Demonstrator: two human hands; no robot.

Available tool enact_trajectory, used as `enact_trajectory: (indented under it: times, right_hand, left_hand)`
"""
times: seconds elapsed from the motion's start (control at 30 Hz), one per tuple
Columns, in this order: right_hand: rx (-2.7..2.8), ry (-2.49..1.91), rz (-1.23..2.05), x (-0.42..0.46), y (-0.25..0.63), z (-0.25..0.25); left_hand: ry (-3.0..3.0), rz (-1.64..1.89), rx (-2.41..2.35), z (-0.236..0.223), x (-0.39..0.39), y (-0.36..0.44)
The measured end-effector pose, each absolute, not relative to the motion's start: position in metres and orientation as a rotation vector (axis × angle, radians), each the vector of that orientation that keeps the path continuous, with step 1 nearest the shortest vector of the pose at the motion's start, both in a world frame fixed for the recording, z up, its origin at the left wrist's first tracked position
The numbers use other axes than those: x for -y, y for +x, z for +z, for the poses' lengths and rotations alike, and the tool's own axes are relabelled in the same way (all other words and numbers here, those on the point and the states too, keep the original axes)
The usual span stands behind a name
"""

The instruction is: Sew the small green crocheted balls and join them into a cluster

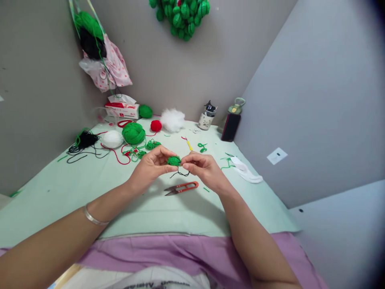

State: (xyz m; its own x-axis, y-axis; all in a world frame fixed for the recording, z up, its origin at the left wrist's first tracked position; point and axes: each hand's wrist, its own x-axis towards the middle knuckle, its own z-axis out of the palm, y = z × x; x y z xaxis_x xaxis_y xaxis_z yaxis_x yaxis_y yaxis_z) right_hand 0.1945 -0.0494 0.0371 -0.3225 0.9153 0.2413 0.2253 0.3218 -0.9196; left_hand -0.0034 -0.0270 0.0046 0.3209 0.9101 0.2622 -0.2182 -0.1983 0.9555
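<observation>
A small green crocheted piece [173, 161] sits between the thumb and fingers of my left hand [153, 162], above the table. At its right edge, my right hand [203, 166] is closed in a pinch on black yarn [180, 173]. That yarn hangs in a loose loop below the piece and runs under my right fingers. Whether a needle is in the pinch is too small to tell. On the table just below both hands lie orange-handled thread snips [182, 188], blades pointing left.
Green yarn [133, 133], white yarn [112, 139], black yarn and a red ball [156, 126] lie left and behind. White stuffing [173, 120], a yellow-handled crochet hook [189, 145], a pen cup [206, 119] and a phone [231, 127] stand or lie farther back. Right: a white strip [245, 170].
</observation>
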Motion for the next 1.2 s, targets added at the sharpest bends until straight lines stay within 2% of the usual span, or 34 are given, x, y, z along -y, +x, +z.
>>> enact_trajectory:
  times: [0.2,0.7,1.2]
  right_hand:
    - [1.672,-1.005,1.141,0.050,0.186,0.031]
    - [1.555,-1.100,1.218,0.048,0.186,0.030]
    - [1.654,-1.014,1.121,0.046,0.193,0.029]
  left_hand:
    - [1.389,1.282,-0.699,0.005,0.030,0.001]
    - [1.387,1.266,-0.696,0.001,0.029,0.000]
    - [1.362,1.285,-0.648,0.000,0.027,0.000]
